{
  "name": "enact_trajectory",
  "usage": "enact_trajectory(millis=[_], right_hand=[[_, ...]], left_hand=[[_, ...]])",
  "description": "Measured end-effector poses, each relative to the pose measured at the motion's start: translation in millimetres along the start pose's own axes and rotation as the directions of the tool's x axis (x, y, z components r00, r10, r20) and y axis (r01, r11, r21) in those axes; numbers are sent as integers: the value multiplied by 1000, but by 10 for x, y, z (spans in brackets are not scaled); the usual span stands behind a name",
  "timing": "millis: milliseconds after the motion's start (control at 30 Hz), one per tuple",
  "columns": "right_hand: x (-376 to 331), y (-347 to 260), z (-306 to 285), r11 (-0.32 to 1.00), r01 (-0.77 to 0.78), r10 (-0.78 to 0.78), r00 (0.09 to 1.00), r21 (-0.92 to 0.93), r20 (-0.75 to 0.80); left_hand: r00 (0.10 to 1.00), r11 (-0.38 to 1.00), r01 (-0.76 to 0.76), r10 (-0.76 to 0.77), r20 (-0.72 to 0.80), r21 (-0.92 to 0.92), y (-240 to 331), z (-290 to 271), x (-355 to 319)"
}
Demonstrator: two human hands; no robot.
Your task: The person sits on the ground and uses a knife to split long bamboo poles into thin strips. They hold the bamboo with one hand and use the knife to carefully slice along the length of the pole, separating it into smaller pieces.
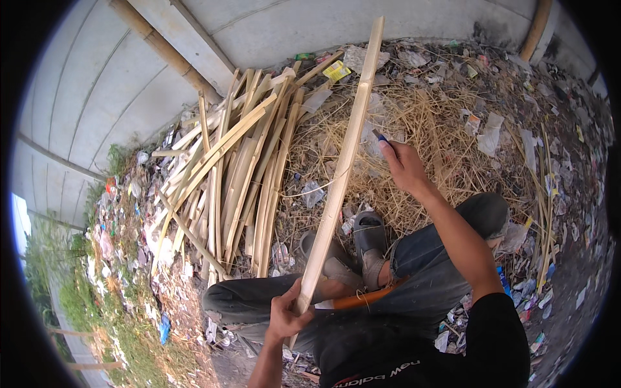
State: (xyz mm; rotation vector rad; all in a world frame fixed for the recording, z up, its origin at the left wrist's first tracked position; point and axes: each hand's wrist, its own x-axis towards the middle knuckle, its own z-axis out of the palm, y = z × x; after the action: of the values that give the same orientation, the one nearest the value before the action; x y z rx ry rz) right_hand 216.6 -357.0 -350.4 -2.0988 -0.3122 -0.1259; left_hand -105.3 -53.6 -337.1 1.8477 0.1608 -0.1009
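Note:
A long split bamboo strip [345, 152] slants up from my lap toward the wall, its pale inner face showing. My left hand [289, 313] is closed round its lower end, above my left thigh. To the right of the strip, apart from it, my right hand [405, 167] grips a small knife [380, 136], its short blade pointing up and left and its handle mostly hidden in my fingers. A thin sliver [310, 191] curls out from the left edge of the strip near its middle.
A pile of split bamboo strips [223, 171] lies to the left. Thin bamboo shavings [420, 129] cover the ground ahead, mixed with plastic litter. A grey panel wall [291, 29] with bamboo poles [162, 48] stands behind. My sandalled feet [370, 242] rest beneath the strip.

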Motion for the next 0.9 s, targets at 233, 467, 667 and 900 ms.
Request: enact_trajectory(millis=[233, 467, 667, 900], right_hand=[[-464, -342, 343, 947, 310, -272, 909, -77, 316], [-334, -245, 366, 974, 205, -174, 948, -94, 266], [367, 1112, -128, 977, -209, 201, 969, -41, -146], [168, 402, -122, 996, -25, 36, 992, 84, -124]], left_hand=[[998, 995, 67, -67, 7, 73, 85, -119, 18], [996, 960, 74, -84, 26, 269, 119, -166, -23], [989, 974, -106, 83, 119, 201, -44, -168, -376], [985, 960, -166, 150, 85, 227, 0, -131, -212]])
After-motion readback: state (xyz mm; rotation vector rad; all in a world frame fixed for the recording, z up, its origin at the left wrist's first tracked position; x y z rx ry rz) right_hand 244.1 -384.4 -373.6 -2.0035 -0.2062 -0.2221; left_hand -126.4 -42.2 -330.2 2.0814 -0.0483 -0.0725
